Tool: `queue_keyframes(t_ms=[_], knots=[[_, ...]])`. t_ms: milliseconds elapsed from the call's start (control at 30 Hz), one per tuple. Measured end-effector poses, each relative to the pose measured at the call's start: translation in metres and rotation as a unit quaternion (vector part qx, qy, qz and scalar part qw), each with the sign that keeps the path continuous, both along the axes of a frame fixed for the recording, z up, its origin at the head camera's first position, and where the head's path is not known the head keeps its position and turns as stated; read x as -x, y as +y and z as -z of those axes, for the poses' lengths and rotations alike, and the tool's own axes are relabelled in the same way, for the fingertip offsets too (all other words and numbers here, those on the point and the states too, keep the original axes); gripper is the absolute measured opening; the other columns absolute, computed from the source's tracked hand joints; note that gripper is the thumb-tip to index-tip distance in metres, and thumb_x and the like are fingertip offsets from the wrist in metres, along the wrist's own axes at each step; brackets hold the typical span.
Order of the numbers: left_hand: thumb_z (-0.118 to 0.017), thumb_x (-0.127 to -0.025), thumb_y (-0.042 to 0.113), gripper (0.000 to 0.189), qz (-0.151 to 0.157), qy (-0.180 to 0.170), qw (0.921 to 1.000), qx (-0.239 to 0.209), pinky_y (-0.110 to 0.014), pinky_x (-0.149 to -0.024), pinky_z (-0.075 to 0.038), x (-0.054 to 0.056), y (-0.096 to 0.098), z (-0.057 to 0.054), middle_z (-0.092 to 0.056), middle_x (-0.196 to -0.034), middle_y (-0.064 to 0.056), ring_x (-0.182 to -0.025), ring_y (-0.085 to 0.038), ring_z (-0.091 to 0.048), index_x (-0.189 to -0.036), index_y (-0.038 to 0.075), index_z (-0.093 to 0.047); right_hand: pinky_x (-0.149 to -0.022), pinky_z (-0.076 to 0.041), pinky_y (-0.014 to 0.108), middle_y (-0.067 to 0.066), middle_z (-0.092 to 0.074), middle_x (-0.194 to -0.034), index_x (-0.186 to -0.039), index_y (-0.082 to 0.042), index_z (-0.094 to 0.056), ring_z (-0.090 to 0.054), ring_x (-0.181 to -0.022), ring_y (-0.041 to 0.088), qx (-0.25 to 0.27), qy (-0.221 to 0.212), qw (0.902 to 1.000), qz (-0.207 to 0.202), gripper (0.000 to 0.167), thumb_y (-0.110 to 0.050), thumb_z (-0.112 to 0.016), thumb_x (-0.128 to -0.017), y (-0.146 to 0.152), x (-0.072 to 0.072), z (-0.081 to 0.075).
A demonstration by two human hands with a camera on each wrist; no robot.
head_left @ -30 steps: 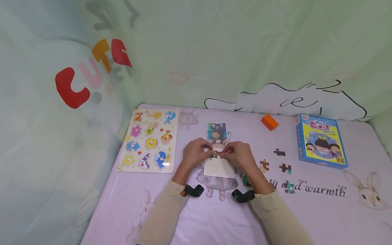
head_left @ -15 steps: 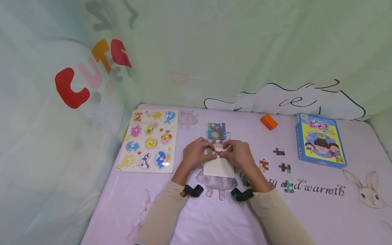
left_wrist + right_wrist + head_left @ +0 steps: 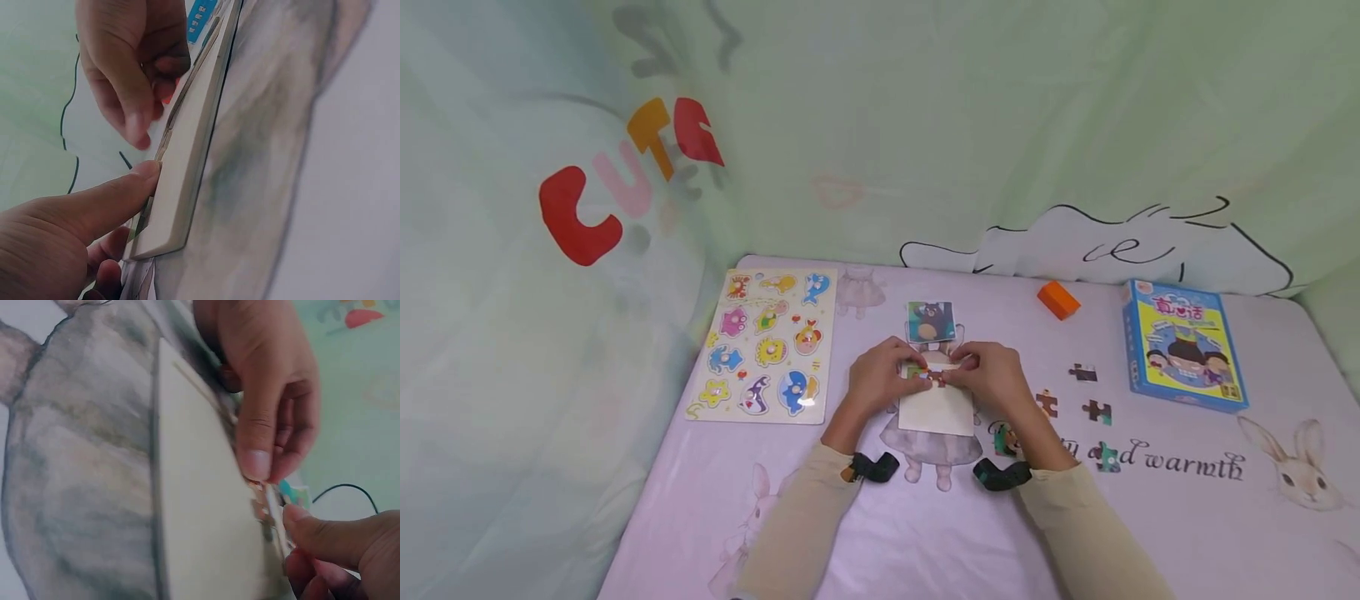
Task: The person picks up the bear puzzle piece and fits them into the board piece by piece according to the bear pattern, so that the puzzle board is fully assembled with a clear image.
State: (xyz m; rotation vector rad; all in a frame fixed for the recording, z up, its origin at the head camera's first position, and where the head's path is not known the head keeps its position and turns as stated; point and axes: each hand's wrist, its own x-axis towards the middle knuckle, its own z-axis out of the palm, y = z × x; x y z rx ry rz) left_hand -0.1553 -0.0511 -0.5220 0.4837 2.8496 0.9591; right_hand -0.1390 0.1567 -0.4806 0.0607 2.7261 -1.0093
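A pale puzzle tray (image 3: 936,412) lies in front of the person, with joined puzzle pieces (image 3: 936,377) along its far part. My left hand (image 3: 878,373) pinches at a small brown piece there, its thumb pressed down at the tray in the left wrist view. Beside it, my right hand (image 3: 992,373) hovers at the right of the same pieces with loosely curled fingers; in the left wrist view its thumb (image 3: 137,128) is apart from the tray and nothing shows in its grasp. Just beyond the tray lies a bear picture card (image 3: 931,322). Fingers partly cover the joined pieces.
Loose puzzle pieces (image 3: 1097,411) lie to the right, one (image 3: 1006,439) beside the right forearm. An animal peg board (image 3: 763,346) lies at left. An orange block (image 3: 1058,300) and a blue-yellow box (image 3: 1186,346) stand at back right.
Both hands have worked the small brown piece slightly rightward and into the row. My right hand has just shifted a little to the right, away from it.
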Motion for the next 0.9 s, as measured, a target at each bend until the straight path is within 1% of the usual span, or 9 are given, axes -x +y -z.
queue_keyframes(t_ms=[133,267,400,500,600,800,900], knots=[[-0.084,-0.080,0.046,0.029,-0.002,-0.003,1.0000,-0.002,-0.030,-0.082,-0.049,-0.001,0.001,-0.001,-0.068,-0.114,0.009,-0.102,-0.013,-0.066,-0.103,0.029,-0.078,-0.063,-0.050,0.026,0.013,-0.069,-0.094,-0.120,-0.008,-0.071,-0.057,-0.082,0.026,-0.004,0.007,0.9998,0.018,0.040,-0.033,-0.078,-0.090,0.017,-0.005,-0.010],[-0.085,-0.080,0.044,0.028,-0.001,0.000,0.9999,-0.014,-0.033,-0.083,-0.050,-0.001,0.001,-0.001,-0.068,-0.114,0.008,-0.103,-0.014,-0.067,-0.101,0.027,-0.078,-0.062,-0.049,0.027,0.015,-0.068,-0.098,-0.123,-0.008,-0.070,-0.056,-0.084,0.027,-0.016,0.010,0.9992,0.035,0.042,-0.036,-0.076,-0.091,0.040,-0.007,-0.021],[-0.085,-0.080,0.042,0.027,0.008,0.002,0.9997,-0.024,-0.034,-0.086,-0.051,0.000,0.000,0.001,-0.068,-0.115,0.007,-0.104,-0.015,-0.066,-0.100,0.026,-0.078,-0.061,-0.049,0.027,0.017,-0.067,-0.101,-0.126,-0.008,-0.068,-0.056,-0.086,0.029,-0.028,0.002,0.9981,0.054,0.046,-0.038,-0.076,-0.092,0.065,-0.010,-0.032],[-0.085,-0.081,0.042,0.027,0.014,-0.002,0.9996,-0.025,-0.034,-0.087,-0.050,0.001,0.000,0.003,-0.067,-0.116,0.006,-0.105,-0.015,-0.066,-0.102,0.026,-0.077,-0.060,-0.049,0.027,0.020,-0.066,-0.106,-0.129,-0.007,-0.066,-0.056,-0.089,0.030,-0.038,-0.013,0.9973,0.061,0.050,-0.040,-0.075,-0.092,0.086,-0.011,-0.036],[-0.085,-0.081,0.042,0.028,0.017,-0.003,0.9995,-0.026,-0.035,-0.088,-0.051,0.002,0.000,0.004,-0.067,-0.117,0.006,-0.105,-0.015,-0.065,-0.103,0.026,-0.077,-0.061,-0.049,0.027,0.022,-0.065,-0.110,-0.131,-0.005,-0.063,-0.056,-0.092,0.031,-0.037,-0.026,0.9967,0.067,0.054,-0.042,-0.073,-0.093,0.105,-0.012,-0.035],[-0.085,-0.082,0.042,0.028,0.019,-0.001,0.9996,-0.020,-0.034,-0.088,-0.050,0.002,0.000,0.004,-0.066,-0.116,0.006,-0.103,-0.015,-0.065,-0.103,0.026,-0.077,-0.060,-0.050,0.027,0.022,-0.066,-0.107,-0.133,-0.004,-0.062,-0.060,-0.084,0.028,-0.053,-0.049,0.9936,0.086,0.056,-0.044,-0.071,-0.094,0.132,-0.014,-0.026],[-0.084,-0.082,0.042,0.028,0.021,0.000,0.9996,-0.017,-0.034,-0.087,-0.050,0.002,0.000,0.005,-0.066,-0.117,0.006,-0.103,-0.015,-0.065,-0.103,0.026,-0.076,-0.060,-0.050,0.028,0.022,-0.066,-0.106,-0.133,-0.004,-0.062,-0.061,-0.083,0.027,-0.064,-0.063,0.9919,0.090,0.058,-0.047,-0.069,-0.094,0.141,-0.016,-0.024]])
